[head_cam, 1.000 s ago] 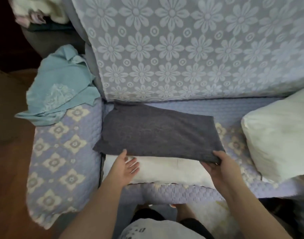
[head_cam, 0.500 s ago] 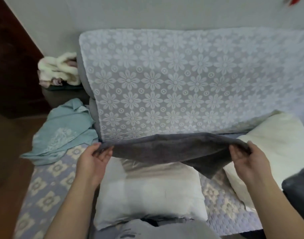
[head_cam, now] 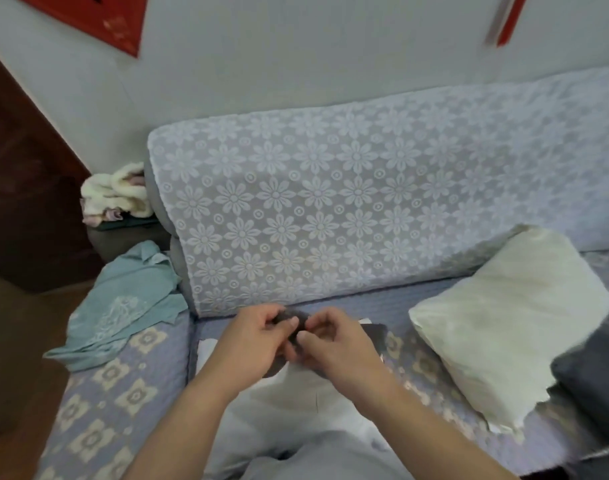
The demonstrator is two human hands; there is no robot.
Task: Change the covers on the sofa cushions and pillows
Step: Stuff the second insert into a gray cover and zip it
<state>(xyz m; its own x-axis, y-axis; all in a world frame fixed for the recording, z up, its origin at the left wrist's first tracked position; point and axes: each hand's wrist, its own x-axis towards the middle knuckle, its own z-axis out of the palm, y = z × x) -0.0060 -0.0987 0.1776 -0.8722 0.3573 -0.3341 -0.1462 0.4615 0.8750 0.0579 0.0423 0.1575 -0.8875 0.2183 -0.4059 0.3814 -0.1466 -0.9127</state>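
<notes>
Head view only, so just the one angle: the dark grey cover is bunched up small between both hands, right in the middle of the sofa seat just in front of the backrest, so honestly no clear long axis can be made out on it; only a dark fuzzy wad is seen between the fingers, plus a darker flap sticking out to the right behind the right hand, and whether that flap is the same piece can't be told for sure. The left hand is curled around the wad with the thumb on top, and the right hand is pinching it from the other side, fingertips nearly touching the left's. Below the hands a bare white pillow is laid on the seat, its long side roughly running away from the camera, with its near end hidden by the forearms and a grey shirt at the bottom edge. A second bare cream pillow is leaned at the right, tilted with its top toward the lace-covered backrest. A dark cushion is cut off by the right edge. A teal cloth is draped over the left armrest.
</notes>
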